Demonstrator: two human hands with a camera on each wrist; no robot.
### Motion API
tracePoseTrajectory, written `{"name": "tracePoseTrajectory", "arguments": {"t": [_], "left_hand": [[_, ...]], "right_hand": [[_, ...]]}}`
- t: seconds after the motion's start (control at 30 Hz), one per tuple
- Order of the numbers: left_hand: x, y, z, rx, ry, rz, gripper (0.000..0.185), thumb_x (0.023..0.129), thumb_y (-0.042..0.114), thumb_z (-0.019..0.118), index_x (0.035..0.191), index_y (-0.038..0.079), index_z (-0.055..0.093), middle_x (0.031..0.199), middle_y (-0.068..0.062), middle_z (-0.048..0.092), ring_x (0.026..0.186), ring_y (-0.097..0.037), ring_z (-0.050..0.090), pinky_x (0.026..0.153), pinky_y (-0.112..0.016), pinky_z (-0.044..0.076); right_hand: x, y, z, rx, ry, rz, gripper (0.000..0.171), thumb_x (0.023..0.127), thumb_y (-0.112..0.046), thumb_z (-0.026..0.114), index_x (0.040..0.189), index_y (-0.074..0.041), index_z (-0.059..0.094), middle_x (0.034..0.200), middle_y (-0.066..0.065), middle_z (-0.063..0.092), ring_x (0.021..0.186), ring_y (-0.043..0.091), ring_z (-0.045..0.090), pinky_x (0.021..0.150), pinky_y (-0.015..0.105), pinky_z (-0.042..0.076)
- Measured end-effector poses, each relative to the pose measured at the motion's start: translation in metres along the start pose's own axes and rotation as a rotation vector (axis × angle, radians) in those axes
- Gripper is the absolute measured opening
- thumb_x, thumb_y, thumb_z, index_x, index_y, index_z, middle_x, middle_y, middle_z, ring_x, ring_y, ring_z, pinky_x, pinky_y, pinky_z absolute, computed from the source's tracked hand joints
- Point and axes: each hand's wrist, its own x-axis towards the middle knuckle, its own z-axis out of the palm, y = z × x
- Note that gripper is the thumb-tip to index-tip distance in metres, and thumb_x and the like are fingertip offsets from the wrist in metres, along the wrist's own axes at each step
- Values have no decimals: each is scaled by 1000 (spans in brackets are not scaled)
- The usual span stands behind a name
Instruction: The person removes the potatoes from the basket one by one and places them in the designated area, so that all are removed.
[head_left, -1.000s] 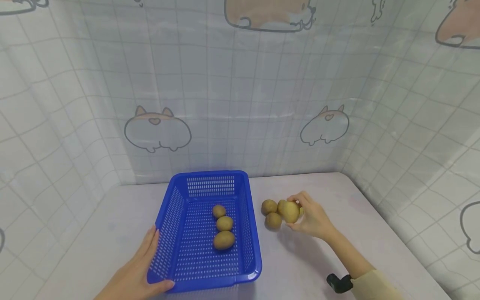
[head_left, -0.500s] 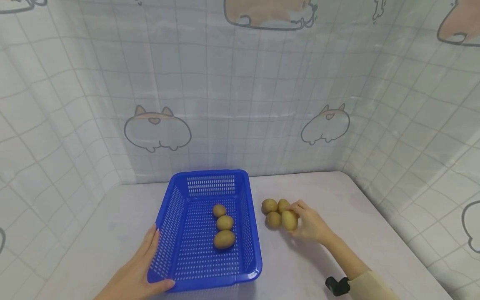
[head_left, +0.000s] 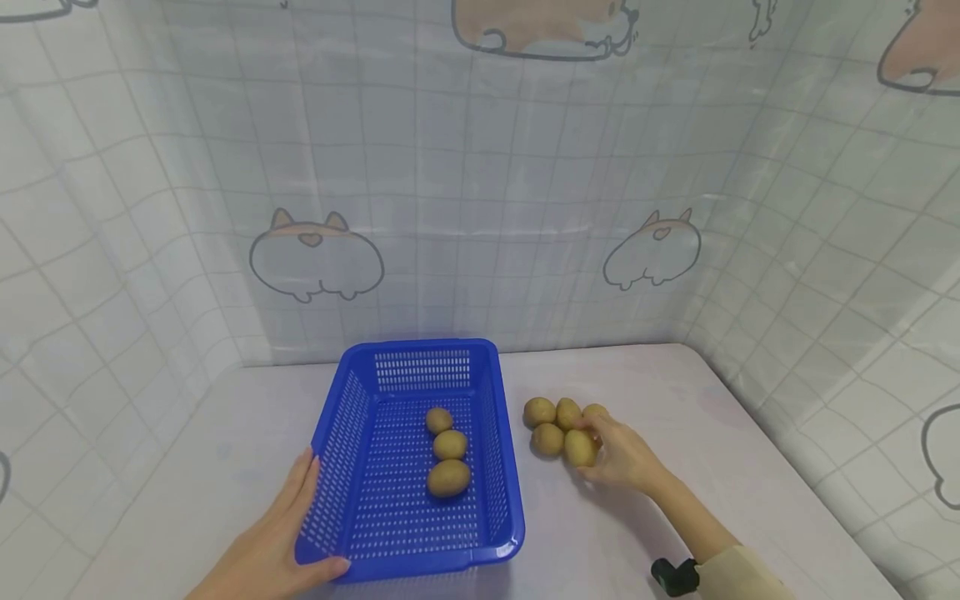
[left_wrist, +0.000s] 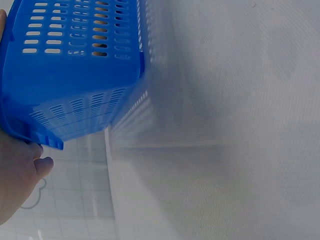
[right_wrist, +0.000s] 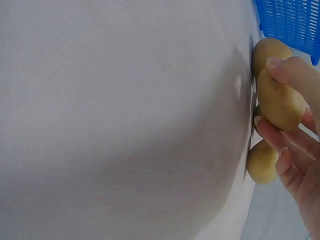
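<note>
My right hand (head_left: 622, 454) pinches a yellow-brown potato (head_left: 579, 448) low over the table, at the near side of a small cluster. In the right wrist view the thumb lies over this potato (right_wrist: 280, 102) and the fingers are on its other side. Several more potatoes, one of them a potato (head_left: 540, 412) at the cluster's left, sit close together. At the left, my left hand (head_left: 262, 537) rests against a blue plastic basket (head_left: 512, 483), fingers along its left rim and thumb on the near rim. Three potatoes lie in a line inside, one of them the largest potato (head_left: 448, 479).
The basket stands left of the cluster on a white table (head_left: 645, 367). Behind and beside it hang white grid-patterned curtains (head_left: 465, 208) with cartoon dogs. A black strap piece (head_left: 675, 577) shows at the right wrist by a beige sleeve (head_left: 742, 575).
The right hand has lowered the potato from above the cluster to its near side, uncovering potatoes behind it. The left hand and the basket have stayed in place.
</note>
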Motion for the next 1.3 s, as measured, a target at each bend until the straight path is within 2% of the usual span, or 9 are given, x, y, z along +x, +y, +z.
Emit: {"name": "tracePoseTrajectory", "arguments": {"t": [0.1,0.23,0.6,0.83,0.97,1.13,1.3], "left_hand": [[0,1,-1,1,-2,-3,122,76,56,72,153,3,-6,158,-23,-6,134,-56,21,78,-68,47],[1,2,-1,5,4,5,121,77,55,72,153,2,-5,158,-23,-5,134,-56,22,80,-67,46],[0,2,-2,19,8,8,121,77,56,72,153,3,-6,159,-21,-7,134,-56,22,78,-67,47],[1,2,-2,25,16,15,121,77,56,72,153,3,-5,159,-21,-6,133,-56,23,80,-67,46],[1,2,-2,23,17,22,121,77,55,73,153,3,-5,159,-22,-6,133,-56,23,77,-66,48],[1,1,-1,29,17,21,122,76,56,73,153,2,-5,159,-22,-5,133,-56,23,80,-67,47],[0,1,-1,23,-2,-3,122,77,56,72,153,2,-7,158,-23,-7,133,-57,22,80,-68,46]], "right_hand": [[-2,0,1,8,-30,49,63,60,-17,87,114,-4,60,101,2,64,83,15,61,69,30,52],[-3,2,1,33,-63,71,61,61,-18,88,115,-4,61,103,3,65,80,14,60,66,26,51],[-5,9,-6,42,-97,64,68,64,-33,89,120,-6,60,112,5,64,83,16,64,68,27,52],[-6,8,-15,5,0,101,70,62,-37,90,121,-11,62,109,-1,66,82,13,63,63,29,48],[-3,7,-19,19,67,18,70,62,-31,90,122,-10,62,107,-1,65,83,15,63,65,32,49],[5,3,-20,79,161,-159,68,62,-22,90,122,-11,61,104,-1,65,82,17,63,66,40,53],[20,-15,-27,123,221,-253,65,63,-22,90,121,-16,62,106,-6,64,82,16,63,68,31,52]]}}
